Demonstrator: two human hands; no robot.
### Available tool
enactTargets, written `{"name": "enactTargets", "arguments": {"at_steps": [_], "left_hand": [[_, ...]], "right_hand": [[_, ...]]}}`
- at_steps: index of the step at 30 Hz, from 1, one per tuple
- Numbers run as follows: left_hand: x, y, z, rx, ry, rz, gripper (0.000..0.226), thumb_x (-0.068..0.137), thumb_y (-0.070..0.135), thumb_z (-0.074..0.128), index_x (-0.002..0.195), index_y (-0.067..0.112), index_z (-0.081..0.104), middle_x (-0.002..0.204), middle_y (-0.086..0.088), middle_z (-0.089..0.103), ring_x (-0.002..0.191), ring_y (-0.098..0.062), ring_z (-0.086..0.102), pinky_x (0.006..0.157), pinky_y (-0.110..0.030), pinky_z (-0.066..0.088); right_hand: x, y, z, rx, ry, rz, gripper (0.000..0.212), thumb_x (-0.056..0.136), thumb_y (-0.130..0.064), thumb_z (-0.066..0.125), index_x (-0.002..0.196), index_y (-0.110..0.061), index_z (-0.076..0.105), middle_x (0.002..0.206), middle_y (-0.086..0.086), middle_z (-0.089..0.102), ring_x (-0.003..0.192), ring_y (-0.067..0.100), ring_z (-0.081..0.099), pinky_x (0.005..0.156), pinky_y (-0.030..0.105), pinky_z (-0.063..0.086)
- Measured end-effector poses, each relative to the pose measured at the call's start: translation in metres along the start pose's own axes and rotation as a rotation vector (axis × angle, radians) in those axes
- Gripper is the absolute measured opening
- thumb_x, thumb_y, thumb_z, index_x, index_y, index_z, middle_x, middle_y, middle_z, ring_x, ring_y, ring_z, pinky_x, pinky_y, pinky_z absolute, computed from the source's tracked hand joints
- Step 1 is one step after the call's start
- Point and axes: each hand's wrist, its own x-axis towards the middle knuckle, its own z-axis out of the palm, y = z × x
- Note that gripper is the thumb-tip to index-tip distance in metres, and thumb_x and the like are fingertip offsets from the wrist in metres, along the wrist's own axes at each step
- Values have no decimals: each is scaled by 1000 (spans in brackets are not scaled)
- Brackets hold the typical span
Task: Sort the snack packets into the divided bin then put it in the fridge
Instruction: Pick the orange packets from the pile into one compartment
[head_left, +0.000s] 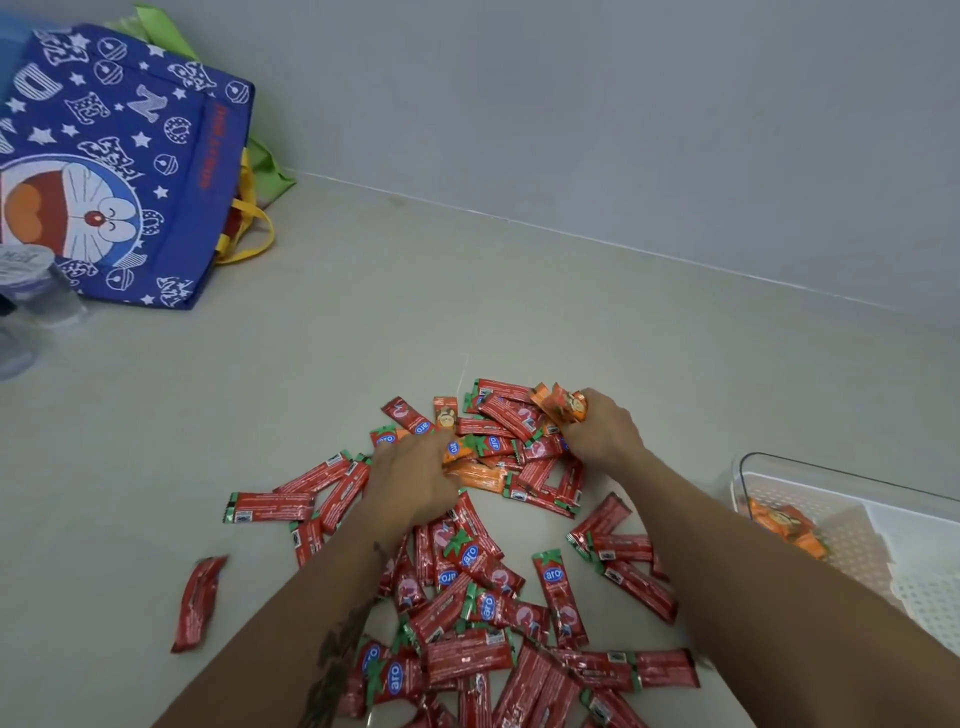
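Several red sachets (558, 590) lie scattered in a heap on the pale counter, with a few orange packets (477, 474) mixed in at its far side. My right hand (605, 431) grips a bunch of orange packets (563, 405) at the far edge of the heap. Over the middle of the pile, my left hand (415, 475) reaches down, fingertips touching an orange packet; whether it grips one I cannot tell. The clear divided bin (852, 525) stands at the right edge, with orange packets (789, 525) in its near-left compartment.
A blue cartoon tote bag (130, 161) leans at the back left against the wall, green and yellow bags behind it. A clear plastic bottle (31, 291) stands at the left edge. One red sachet (197, 603) lies apart, left of the heap.
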Motion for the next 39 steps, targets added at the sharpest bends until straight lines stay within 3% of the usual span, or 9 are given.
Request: {"name": "enactTargets", "arguments": {"at_steps": [4,9,12,14,18,24,29,31,39], "left_hand": [[1,-1,5,29,-20,22,43,93,41,58,133,26,51,132,1,59,123,-24,51,108,-43,31],[-5,-3,12,-59,18,57,53,97,42,52,145,20,43,147,0,45,136,-21,39,113,-39,21],[-7,-4,13,-227,148,46,33,97,36,55,122,15,57,123,-3,54,111,-26,52,102,-42,38],[-5,-4,11,-312,245,21,15,94,30,58,94,16,56,92,0,55,84,-25,54,80,-45,48],[-1,-1,0,-384,247,-42,9,92,24,56,92,22,48,68,3,56,62,-26,58,62,-46,52],[-2,9,2,-261,181,-78,24,89,18,52,112,15,55,91,-1,63,82,-29,60,81,-45,52],[0,12,2,-324,250,-220,3,85,20,53,84,19,50,81,2,55,79,-28,54,84,-45,48],[4,12,-2,-441,302,-299,10,84,23,53,79,17,47,81,-1,56,79,-31,57,80,-46,50],[16,5,1,-283,210,-319,32,93,46,54,102,16,53,97,-5,59,87,-27,54,86,-42,49]], "right_hand": [[13,-2,7,-127,-66,-52,32,83,-25,61,114,-27,55,107,3,66,97,27,61,81,37,50],[12,-5,11,-382,17,-118,27,82,-35,65,100,-25,47,99,2,63,88,24,61,72,37,52],[5,1,15,-412,31,-128,29,82,-38,64,100,-22,49,102,5,58,88,25,60,75,40,55],[2,4,16,-417,48,-122,34,84,-40,60,107,-17,52,108,7,52,94,27,58,77,40,53],[-5,9,14,-364,66,-112,30,84,-38,58,102,-15,56,107,7,51,98,29,54,75,40,50],[-23,11,6,-177,140,-35,20,81,-32,55,93,-16,53,85,2,58,83,28,56,64,34,44],[-45,8,2,126,187,56,27,76,-43,50,88,-21,56,85,2,65,78,27,62,71,40,54],[-52,8,0,231,204,74,22,84,-41,56,88,-20,58,86,2,67,77,23,64,70,38,54],[-68,2,18,306,102,-5,17,92,-37,57,96,-21,61,90,0,71,78,17,67,67,33,53]]}}
